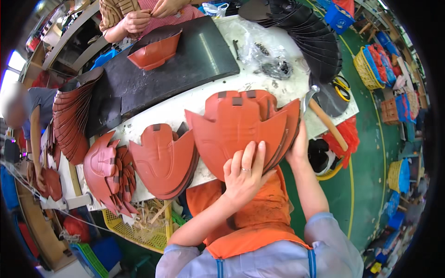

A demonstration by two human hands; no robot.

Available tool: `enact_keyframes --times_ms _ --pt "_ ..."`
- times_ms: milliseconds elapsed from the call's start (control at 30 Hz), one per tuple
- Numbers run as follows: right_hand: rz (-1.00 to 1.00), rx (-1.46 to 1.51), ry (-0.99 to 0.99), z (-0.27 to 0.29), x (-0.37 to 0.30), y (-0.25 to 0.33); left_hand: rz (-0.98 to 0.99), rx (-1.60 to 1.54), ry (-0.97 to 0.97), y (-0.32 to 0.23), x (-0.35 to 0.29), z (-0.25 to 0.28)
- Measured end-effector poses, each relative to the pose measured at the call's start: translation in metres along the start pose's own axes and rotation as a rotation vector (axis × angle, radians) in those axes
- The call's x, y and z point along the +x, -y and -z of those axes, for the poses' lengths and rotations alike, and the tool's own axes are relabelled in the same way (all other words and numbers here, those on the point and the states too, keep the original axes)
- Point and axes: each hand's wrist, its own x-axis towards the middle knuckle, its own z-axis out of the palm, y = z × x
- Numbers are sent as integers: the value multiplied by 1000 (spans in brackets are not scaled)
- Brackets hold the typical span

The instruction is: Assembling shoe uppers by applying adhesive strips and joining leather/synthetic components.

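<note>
A thick stack of reddish-brown leather shoe pieces [238, 123], notched at the top with small dark tabs, is between my hands at the table's near edge. My left hand [243, 176], with a ring on one finger, presses its fingers on the stack's lower front, thumb at the bottom edge. My right hand [299, 146] grips the right edge; its fingers are mostly hidden behind. Left of this stack lies a smaller stack of similar pieces [160, 160]. Beyond it is a fanned pile of red-brown pieces [102, 169].
A hammer's wooden handle [328, 124] and yellow-handled scissors [342, 88] lie to the right. Across the white table [162, 111], a person's hands [139, 21] work behind a black board [204, 60] bearing a red-brown piece [155, 51]. Fanned black pieces [320, 46] curve at the far right.
</note>
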Motion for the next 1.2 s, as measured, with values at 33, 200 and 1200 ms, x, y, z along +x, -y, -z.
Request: enact_keyframes --times_ms 33,200,1200 --pt "-10 5 29 3 -2 8 7 1 3 -1 0 4" --pt "49 -123 88 7 4 12 -1 -233 88 9 -1 20" --pt "781 -1225 672 -84 -9 76 303 -441 122 68 80 65"
